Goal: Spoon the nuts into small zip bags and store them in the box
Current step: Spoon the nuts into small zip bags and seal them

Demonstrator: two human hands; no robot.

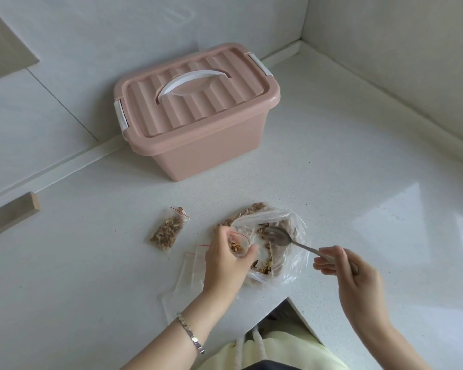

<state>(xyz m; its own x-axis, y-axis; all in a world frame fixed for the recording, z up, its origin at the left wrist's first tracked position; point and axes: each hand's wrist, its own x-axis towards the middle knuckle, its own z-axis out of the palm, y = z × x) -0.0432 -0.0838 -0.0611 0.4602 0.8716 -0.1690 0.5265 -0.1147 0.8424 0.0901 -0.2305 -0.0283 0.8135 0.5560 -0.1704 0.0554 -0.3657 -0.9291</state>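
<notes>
Just right of the left hand (226,259) gripping a small zip bag (238,243), the spoon (278,236) hovers.

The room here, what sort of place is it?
Probably a home kitchen: a pale speckled countertop in a corner of glossy tiled wall, with a pink storage box and a bag of nuts set out.

left hand (226,259) cupped, right hand (350,273) pinching

You see a white speckled countertop (332,161) meeting pale wall panels (91,36) in a corner. A wooden block (11,212) lies at its left edge, and a beige panel (3,49) sits upper left.
</notes>
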